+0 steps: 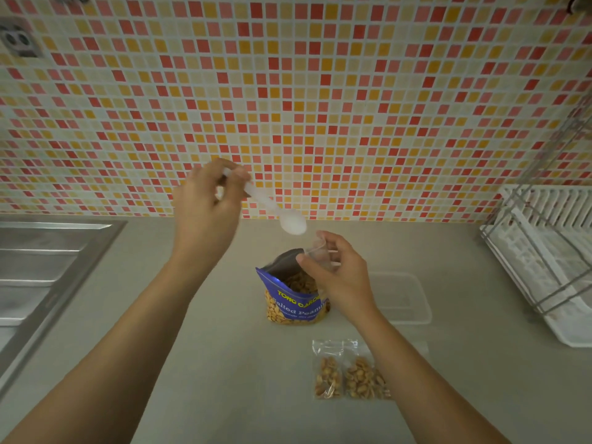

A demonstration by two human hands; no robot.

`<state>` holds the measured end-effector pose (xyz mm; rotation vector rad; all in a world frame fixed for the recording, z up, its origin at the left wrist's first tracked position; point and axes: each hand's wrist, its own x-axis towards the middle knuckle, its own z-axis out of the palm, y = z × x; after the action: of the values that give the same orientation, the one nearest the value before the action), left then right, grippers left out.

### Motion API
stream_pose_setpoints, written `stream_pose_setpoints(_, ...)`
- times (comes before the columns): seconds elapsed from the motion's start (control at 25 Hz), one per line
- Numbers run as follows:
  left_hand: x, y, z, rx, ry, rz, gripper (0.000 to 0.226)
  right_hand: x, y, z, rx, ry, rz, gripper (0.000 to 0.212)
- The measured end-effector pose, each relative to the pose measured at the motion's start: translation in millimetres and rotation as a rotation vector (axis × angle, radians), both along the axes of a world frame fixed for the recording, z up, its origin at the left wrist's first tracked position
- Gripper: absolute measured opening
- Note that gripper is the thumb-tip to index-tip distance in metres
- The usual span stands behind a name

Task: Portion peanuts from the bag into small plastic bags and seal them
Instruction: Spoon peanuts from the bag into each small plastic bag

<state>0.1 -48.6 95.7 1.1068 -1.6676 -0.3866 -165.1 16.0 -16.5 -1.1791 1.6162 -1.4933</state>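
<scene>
the left hand (205,203) is pinching the handle of a white plastic spoon (278,213) with curled fingers, holding it raised above the open peanut bag (294,299), which is standing upright about midway between the back and front edges of the desk (224,347). no peanuts are showing in the spoon's bowl. the right hand (339,274) is gripping a small clear plastic bag (317,248) near its mouth, fingers curled around it, just over the peanut bag's rim and just under the spoon's tip. two filled small bags (363,378) are lying side by side nearer the front edge, so the step in hand is likely loading another portion. doing it well is probably coming down to dipping the spoon straight into the wide opening, lifting a level scoop, and keeping the little bag's mouth spread and hovering over the big bag, so stray nuts are dropping back in rather than onto the desk. the thin film is likely folding shut easily, so the right fingers should be holding its lips apart while the spoon is tipping slowly.
</scene>
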Motion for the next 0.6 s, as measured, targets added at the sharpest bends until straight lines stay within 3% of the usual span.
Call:
stream_pose_setpoints(0.08,4,-8,-17,0.136,0.071,0.031,0.023,-10,0,-2,0.029,-0.076,-0.054,0.041)
stream_pose_setpoints(0.28,-12,-1,-103,0.027,-0.593,-0.310,0.039,-32,3,-5,0.123,-0.175,0.035,0.039)
stream_pose_setpoints(0.44,-14,-11,-120,-0.040,-0.807,-0.540,0.043,-33,5,-19,0.188,-0.180,0.063,0.049)
stream_pose_setpoints(0.6,-6,-25,-110,0.012,-0.979,-0.642,0.040,-35,6,-22,0.181,-0.191,0.070,0.051)
